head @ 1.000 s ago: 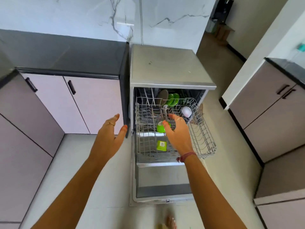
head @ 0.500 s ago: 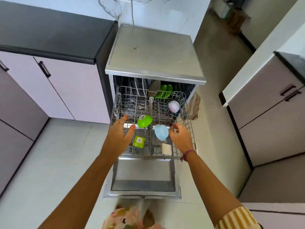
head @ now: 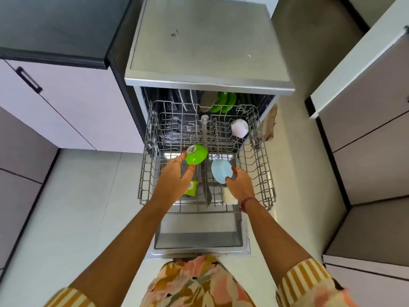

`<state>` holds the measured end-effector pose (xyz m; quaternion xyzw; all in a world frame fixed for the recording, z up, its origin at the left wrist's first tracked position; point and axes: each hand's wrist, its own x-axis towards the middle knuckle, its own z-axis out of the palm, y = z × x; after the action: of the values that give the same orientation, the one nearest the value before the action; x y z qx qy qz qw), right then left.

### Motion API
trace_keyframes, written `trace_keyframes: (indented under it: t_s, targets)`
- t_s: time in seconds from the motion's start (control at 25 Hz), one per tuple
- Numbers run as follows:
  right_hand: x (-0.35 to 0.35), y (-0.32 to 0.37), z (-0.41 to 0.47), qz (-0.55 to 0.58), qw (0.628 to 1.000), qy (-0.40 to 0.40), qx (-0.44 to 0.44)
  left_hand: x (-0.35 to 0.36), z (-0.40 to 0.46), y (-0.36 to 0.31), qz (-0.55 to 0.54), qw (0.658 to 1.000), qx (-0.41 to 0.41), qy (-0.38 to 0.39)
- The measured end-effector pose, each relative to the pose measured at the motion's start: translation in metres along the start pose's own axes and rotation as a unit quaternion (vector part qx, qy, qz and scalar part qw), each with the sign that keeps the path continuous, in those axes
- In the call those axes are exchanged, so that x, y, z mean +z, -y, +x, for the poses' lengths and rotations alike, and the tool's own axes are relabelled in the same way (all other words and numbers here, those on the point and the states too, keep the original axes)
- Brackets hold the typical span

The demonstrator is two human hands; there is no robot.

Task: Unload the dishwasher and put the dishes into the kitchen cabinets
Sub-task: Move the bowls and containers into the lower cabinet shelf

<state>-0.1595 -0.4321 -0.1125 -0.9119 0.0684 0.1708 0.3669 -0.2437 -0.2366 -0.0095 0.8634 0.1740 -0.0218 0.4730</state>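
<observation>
Your left hand (head: pixel 174 176) pinches the green bowl (head: pixel 196 154), right hand (head: pixel 240 181) the blue bowl (head: pixel 221 172); thin fingertip holds, either could slip onto the rack (head: pixel 263 173).

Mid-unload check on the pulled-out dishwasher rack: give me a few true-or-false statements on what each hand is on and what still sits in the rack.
1. The left hand holds the green bowl. True.
2. The right hand holds a pink cup. False: its fingers are on the light blue bowl; the pink cup sits untouched at the rack's back right.
3. The rack is pushed fully inside the dishwasher. False: it is pulled out over the open door.
4. Green plates stand at the back. True.
</observation>
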Motion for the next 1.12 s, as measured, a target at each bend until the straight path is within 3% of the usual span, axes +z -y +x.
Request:
trace_keyframes:
  t_s: [0.36, 0.52, 0.6, 0.68, 0.76, 0.84, 0.92, 1.04, 1.12]
  targets:
    - [0.082, -0.036, 0.101, -0.042, 0.998, 0.021, 0.043, 0.051, 0.068, 0.07, -0.137, 0.977, -0.165, -0.012]
    - [0.113, -0.052, 0.126, -0.161, 0.987, 0.022, 0.023, 0.072, 0.089, 0.096, -0.174, 0.962, -0.209, -0.015]
    - [0.102, -0.044, 0.122, -0.082, 0.996, -0.023, 0.039, 0.076, 0.091, 0.1, -0.207, 0.95, -0.233, -0.011]
    - [0.076, -0.025, 0.105, 0.093, 0.991, -0.063, 0.076, 0.075, 0.091, 0.099, -0.255, 0.932, -0.257, -0.014]
    - [0.044, -0.004, 0.081, 0.304, 0.946, -0.025, 0.111, 0.073, 0.093, 0.091, -0.304, 0.91, -0.281, -0.008]
    - [0.019, 0.018, 0.051, 0.478, 0.86, 0.091, 0.157, 0.071, 0.097, 0.079, -0.354, 0.881, -0.314, 0.029]
    - [0.017, 0.035, 0.031, 0.522, 0.811, 0.187, 0.188, 0.069, 0.096, 0.067, -0.424, 0.835, -0.341, 0.083]
    - [0.027, 0.057, 0.025, 0.478, 0.817, 0.266, 0.183, 0.061, 0.094, 0.062, -0.535, 0.763, -0.345, 0.111]
    - [0.03, 0.065, 0.033, 0.438, 0.834, 0.295, 0.16, 0.051, 0.094, 0.067, -0.56, 0.749, -0.344, 0.083]
